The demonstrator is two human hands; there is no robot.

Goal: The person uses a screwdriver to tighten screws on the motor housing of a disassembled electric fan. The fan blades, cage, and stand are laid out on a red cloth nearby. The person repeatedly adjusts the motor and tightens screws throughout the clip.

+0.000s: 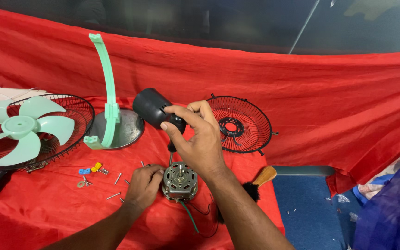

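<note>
My right hand grips a screwdriver by its dark handle, the tip pointing down at a round metal fan motor on the red cloth. A black motor housing shows just above and behind my right hand; I cannot tell whether the hand touches it. My left hand rests on the cloth against the motor's left side, fingers curled. A green wire trails from the motor toward me.
Mint-green fan blades lie in a black wire guard at left. A green curved bracket stands on a round metal base. Another guard leans at right. Loose screws, small clips and a brush lie around.
</note>
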